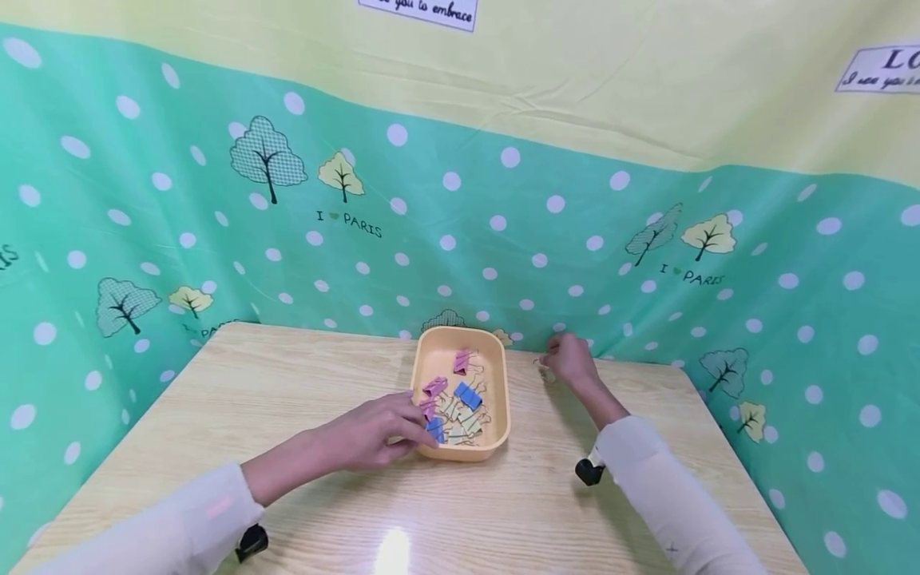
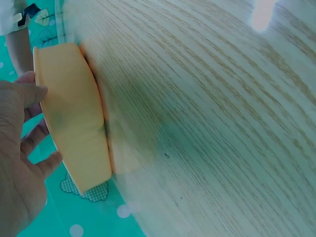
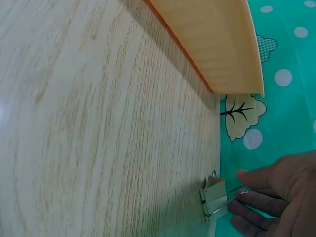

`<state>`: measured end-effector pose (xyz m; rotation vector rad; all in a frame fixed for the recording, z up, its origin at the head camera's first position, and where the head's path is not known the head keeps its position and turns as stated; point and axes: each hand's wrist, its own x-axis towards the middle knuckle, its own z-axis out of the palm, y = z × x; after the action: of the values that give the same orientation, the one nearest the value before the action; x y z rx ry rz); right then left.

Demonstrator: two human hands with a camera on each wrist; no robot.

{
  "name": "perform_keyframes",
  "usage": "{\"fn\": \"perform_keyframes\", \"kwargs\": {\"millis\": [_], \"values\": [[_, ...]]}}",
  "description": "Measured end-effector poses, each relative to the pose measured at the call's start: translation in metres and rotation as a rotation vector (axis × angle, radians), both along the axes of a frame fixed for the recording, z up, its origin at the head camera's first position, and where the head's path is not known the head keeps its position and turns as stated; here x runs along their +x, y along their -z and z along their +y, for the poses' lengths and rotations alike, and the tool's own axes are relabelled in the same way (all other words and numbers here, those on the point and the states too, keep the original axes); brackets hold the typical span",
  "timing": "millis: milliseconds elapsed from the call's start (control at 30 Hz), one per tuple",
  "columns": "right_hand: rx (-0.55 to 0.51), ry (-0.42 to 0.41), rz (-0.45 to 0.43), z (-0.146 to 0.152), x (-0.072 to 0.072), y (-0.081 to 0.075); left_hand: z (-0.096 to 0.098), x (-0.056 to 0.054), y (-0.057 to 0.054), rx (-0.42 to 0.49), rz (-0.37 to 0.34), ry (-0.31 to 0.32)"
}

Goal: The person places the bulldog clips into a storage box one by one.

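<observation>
My left hand (image 1: 384, 431) holds the near left rim of a pale orange plastic basket (image 1: 461, 454). In the left wrist view, its fingers (image 2: 35, 93) lie at the rim, some against the outer wall. Inside the basket are pink binder clips (image 1: 462, 362), blue binder clips (image 1: 469, 394) and several pale yellow ones (image 1: 470, 421). To the right of the basket, my right hand (image 1: 573, 359) is at the table's far edge. It pinches a wire handle of a pale yellow binder clip (image 3: 215, 195), whose body is close to the tabletop.
A light wood-grain table (image 1: 309, 359) lies under everything. Behind its far edge hangs a green and yellow curtain (image 1: 496, 239) with dots and printed trees. Black pieces of the wrist gear (image 1: 589, 471) hang below the sleeves.
</observation>
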<state>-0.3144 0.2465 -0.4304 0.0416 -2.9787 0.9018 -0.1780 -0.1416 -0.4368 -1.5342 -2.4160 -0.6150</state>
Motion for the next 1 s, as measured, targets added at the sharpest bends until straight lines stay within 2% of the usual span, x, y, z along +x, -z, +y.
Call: {"fn": "perform_keyframes", "kwargs": {"millis": [233, 500, 700, 1000], "values": [[0.038, 0.007, 0.012, 0.0, 0.006, -0.004, 0.0, 0.001, 0.0, -0.002, -0.009, -0.005], [0.029, -0.006, -0.014, 0.004, 0.012, -0.005, 0.0, 0.001, 0.001, 0.004, -0.001, -0.012], [-0.059, 0.003, -0.091, 0.006, 0.015, -0.005, 0.0, 0.002, 0.0, 0.001, 0.003, -0.015], [-0.209, -0.005, -0.158, 0.009, 0.015, -0.003, 0.0, 0.001, 0.001, 0.0, 0.001, -0.01]]}}
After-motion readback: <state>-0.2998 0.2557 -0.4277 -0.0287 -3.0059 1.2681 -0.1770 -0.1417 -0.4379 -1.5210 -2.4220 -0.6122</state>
